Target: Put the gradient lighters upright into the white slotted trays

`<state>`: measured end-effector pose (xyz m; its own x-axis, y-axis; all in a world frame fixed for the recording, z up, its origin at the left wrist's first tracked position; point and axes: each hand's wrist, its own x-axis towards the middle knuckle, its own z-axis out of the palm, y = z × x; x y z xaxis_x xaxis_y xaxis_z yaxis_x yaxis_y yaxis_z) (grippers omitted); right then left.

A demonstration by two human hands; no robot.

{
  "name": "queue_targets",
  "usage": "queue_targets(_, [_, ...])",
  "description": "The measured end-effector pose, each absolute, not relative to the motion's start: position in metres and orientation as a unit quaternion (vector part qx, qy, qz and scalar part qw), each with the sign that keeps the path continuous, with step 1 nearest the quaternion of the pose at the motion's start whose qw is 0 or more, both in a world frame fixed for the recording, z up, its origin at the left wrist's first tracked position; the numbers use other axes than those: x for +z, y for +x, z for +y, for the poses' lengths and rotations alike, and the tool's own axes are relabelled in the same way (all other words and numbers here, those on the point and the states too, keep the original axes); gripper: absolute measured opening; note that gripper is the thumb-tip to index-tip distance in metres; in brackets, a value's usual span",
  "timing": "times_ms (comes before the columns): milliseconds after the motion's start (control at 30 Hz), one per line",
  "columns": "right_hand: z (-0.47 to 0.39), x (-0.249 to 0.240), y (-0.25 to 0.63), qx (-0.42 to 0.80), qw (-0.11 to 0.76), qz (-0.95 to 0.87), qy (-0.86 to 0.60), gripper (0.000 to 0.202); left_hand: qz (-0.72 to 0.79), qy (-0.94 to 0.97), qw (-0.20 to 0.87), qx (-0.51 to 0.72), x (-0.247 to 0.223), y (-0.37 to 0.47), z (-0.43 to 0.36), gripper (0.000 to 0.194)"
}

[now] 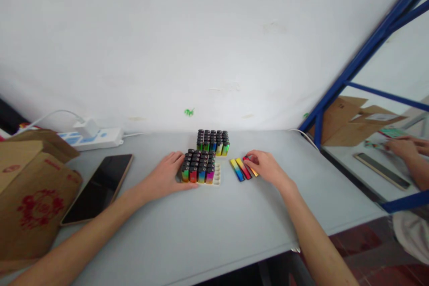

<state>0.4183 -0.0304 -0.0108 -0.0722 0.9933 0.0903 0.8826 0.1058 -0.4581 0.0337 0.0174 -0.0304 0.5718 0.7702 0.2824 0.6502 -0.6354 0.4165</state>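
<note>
My left hand [167, 174] is wrapped around the left side of a white tray [217, 178] with rows of upright lighters [198, 167]. Their tops are black and their bodies multicoloured; the slots in the tray's right column hold none. On the table to its right lie loose lighters, among them a yellow-and-blue lighter [237, 170] and a yellow-and-red lighter [243, 169]. My right hand [266, 165] has its fingers closed on the rightmost lighter [254, 172], partly covering it. Behind the first tray stands a second block of upright lighters [213, 142].
A dark-screened phone [98, 187], a brown paper bag [40, 196] and a power strip [100, 138] are at the left. The wall closes off the back. Beyond the blue frame [318, 129] at right are a cardboard box [345, 118] and another person's hands [405, 145].
</note>
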Motion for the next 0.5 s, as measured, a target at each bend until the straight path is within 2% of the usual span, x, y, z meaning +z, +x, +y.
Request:
queue_targets(100, [-0.029,-0.013,0.415,0.111,0.208,-0.730,-0.641,0.016,0.402,0.879,0.134,0.221,-0.028,0.034,0.016,0.076])
queue_targets(200, [-0.029,-0.012,0.411,0.132,0.309,-0.704,-0.626,0.025,0.403,0.877,0.139,0.221,-0.026,0.034,0.015,0.077])
queue_targets(267, [-0.030,-0.010,0.404,0.231,0.390,-0.658,-0.602,0.033,0.402,0.877,0.138,0.224,-0.026,0.034,0.015,0.077])
queue_targets(367, [-0.034,-0.004,0.386,0.418,0.462,-0.580,-0.525,0.049,0.394,0.879,0.137,0.230,-0.026,0.034,0.014,0.073])
queue_targets(500, [-0.037,0.003,0.361,0.511,0.544,-0.473,-0.468,0.059,0.394,0.874,0.152,0.240,-0.022,0.035,0.014,0.071])
